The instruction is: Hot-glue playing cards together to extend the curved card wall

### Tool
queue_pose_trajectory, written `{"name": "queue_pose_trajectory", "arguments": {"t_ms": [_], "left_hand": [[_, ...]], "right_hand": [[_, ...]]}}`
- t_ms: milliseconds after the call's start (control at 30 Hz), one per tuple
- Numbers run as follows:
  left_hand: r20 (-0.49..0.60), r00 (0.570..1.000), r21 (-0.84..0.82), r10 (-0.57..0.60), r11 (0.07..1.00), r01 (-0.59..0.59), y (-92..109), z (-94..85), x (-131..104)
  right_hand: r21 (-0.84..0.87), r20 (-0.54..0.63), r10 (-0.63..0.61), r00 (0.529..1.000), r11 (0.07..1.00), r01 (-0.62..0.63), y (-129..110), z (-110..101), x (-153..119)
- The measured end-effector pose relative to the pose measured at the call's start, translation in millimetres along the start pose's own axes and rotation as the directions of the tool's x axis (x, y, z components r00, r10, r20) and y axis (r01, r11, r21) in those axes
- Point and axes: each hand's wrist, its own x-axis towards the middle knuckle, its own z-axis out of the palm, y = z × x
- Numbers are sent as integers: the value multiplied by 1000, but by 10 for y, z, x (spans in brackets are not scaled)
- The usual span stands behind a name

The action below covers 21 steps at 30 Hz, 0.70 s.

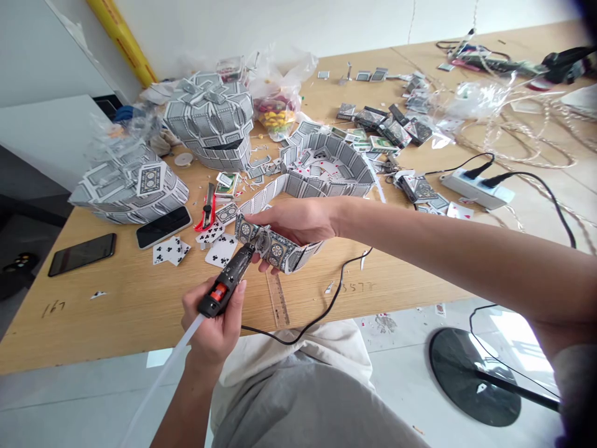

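My left hand (212, 323) is wrapped round a black hot glue gun (233, 274) with an orange part on its body and a white glue stick trailing from its back end. The gun's nozzle points at a strip of joined playing cards (280, 252), grey patterned on the outside. My right hand (296, 221) grips this strip from behind and above, some fingertips showing below it; whether the nozzle touches the cards I cannot tell. Behind the hand stands a rounded wall of folded cards (336, 177), with loose cards inside it. A red box cutter (206, 208) lies to the left.
Two card-built baskets (208, 121) stand at the left, near two phones (164, 227). Loose cards (221, 250) and a clear ruler (278, 298) lie in front. Card boxes (392, 127) and a white power strip (478, 188) are at the right. The black cord (342, 280) crosses the table's front edge.
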Motion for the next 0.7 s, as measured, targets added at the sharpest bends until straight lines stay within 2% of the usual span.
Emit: {"name": "queue_pose_trajectory", "arguments": {"t_ms": [133,433,700], "left_hand": [[3,1000,39,-18,999,18,-14,-10,-27],[-8,999,49,38,998,-37,-17,6,-53],[20,996,-98,87,992,-84,-1,20,-67]], "right_hand": [[-22,-8,-18,1000,1000,18,3,3,8],[1,15,-20,1000,1000,20,23,-33,9],[51,29,-68,997,996,67,65,-39,42]]}}
